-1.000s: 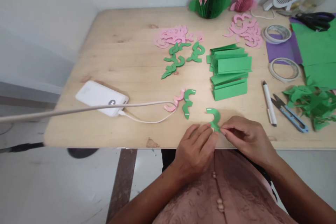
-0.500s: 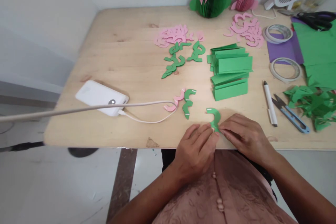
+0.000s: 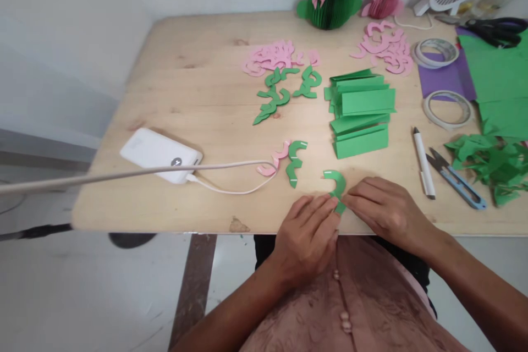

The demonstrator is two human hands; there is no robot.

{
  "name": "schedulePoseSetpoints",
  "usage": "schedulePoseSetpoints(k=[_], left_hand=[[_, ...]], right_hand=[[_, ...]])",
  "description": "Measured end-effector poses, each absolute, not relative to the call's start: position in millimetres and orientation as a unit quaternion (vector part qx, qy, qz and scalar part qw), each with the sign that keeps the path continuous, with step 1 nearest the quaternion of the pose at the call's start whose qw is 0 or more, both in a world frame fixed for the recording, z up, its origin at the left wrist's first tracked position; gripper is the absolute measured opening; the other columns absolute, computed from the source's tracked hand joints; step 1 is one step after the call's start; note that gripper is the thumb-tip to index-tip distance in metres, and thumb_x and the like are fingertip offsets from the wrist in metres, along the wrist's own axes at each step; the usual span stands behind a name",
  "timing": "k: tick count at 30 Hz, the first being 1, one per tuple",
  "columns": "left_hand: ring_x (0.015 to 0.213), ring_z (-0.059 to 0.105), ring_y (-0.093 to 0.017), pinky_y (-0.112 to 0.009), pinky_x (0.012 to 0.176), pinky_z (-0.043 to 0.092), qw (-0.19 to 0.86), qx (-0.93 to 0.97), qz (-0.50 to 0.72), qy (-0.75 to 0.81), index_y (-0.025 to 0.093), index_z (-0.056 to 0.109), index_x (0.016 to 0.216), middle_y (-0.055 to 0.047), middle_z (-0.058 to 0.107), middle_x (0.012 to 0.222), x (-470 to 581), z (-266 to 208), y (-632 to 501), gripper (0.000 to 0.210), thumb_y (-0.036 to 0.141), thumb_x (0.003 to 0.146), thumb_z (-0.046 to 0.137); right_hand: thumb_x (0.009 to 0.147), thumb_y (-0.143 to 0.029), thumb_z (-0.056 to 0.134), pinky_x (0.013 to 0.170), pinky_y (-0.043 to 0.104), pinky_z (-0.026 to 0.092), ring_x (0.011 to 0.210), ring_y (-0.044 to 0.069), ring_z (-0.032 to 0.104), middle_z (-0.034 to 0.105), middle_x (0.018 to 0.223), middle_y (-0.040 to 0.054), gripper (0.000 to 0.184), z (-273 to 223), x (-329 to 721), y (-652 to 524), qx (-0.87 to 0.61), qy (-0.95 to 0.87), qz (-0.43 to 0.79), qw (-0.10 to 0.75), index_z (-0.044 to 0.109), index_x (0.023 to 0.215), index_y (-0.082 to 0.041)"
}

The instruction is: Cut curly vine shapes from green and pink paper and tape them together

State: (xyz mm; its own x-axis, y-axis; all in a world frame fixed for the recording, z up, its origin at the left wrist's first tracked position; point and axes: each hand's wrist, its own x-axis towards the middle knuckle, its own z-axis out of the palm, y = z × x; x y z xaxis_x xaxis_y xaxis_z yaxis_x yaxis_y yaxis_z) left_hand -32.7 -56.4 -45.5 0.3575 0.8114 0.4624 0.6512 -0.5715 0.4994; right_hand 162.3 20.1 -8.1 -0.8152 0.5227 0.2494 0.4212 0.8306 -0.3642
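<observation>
A curved green paper cutout (image 3: pixel 339 180) lies at the table's front edge, a small white strip on its upper end. My left hand (image 3: pixel 309 234) presses its lower part down, fingers together, hiding some of it. At its right side, my right hand (image 3: pixel 381 212) is closed in a pinch with the fingertips at the cutout's edge; anything smaller between them is hidden. Just up and left lie a wavy green cutout (image 3: pixel 294 164) with white strips and a wavy pink cutout (image 3: pixel 281 155).
Behind are pink cutouts (image 3: pixel 272 56), green cutouts (image 3: pixel 274 100) and folded green paper strips (image 3: pixel 367 103). To the right lie a pen (image 3: pixel 424 165), blue snips (image 3: pixel 457 180), tape rolls (image 3: pixel 447 110) and green scraps (image 3: pixel 495 162). A cable (image 3: pixel 136 174) crosses before the white power bank (image 3: pixel 159 151).
My right fingertips have shifted slightly up along the cutout's right edge, and a little more of its lower part shows. My left hand stays pressed on it.
</observation>
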Motion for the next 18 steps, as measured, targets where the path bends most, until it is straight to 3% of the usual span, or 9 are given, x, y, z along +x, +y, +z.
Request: schedulePoseSetpoints(k=[18], left_hand=[[0.117, 0.06, -0.025, -0.042, 0.101, 0.044, 0.102, 0.814, 0.359, 0.445, 0.011, 0.059, 0.104, -0.014, 0.069, 0.115, -31, -45, -55, 0.022, 0.011, 0.083, 0.054]], right_hand=[[0.099, -0.015, 0.034, 0.069, 0.034, 0.046, 0.078, 0.02, 0.056, 0.068, 0.086, 0.011, 0.032, -4, 166, 33, -0.19, -0.968, 0.098, 0.128, 0.066, 0.099, -0.013]])
